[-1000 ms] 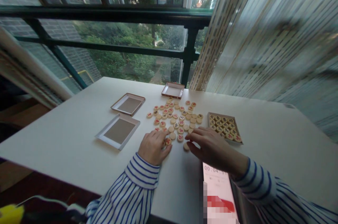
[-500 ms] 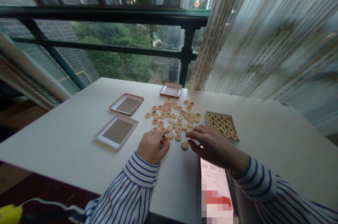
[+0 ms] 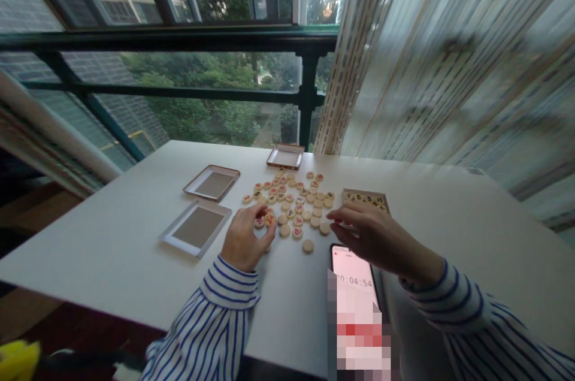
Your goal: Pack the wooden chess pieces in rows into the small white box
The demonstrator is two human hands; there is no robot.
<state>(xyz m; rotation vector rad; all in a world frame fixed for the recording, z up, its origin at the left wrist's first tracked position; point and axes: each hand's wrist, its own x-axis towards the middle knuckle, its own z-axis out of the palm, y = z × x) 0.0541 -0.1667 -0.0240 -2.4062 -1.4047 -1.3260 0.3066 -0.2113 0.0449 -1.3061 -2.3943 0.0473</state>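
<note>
My left hand (image 3: pixel 243 240) is closed, its thumb and forefinger pinching a round wooden Chinese chess piece (image 3: pixel 269 218) with a red character. Part of another piece shows below that thumb. To the right, my right hand (image 3: pixel 372 236) hovers with thumb and fingers apart and nothing visible between them. Its fingertips are close to a blank-side-up piece (image 3: pixel 324 229). Loose pieces (image 3: pixel 297 232) lie scattered between the hands, some with red or black characters showing, others face down. My right hand partly covers an open box (image 3: pixel 387 204) holding rows of pieces.
On the left of the white table (image 3: pixel 121 225) lie a white-rimmed tray (image 3: pixel 192 250) and a brown-edged box lid (image 3: pixel 186 190). Another shallow box (image 3: pixel 272 165) sits at the back. A phone (image 3: pixel 354 261) showing a running timer lies below my right hand.
My left hand has moved left and slightly up with the red-character piece. The right hand has shifted slightly and now covers more of the filled box. The view has tilted a little upward.
</note>
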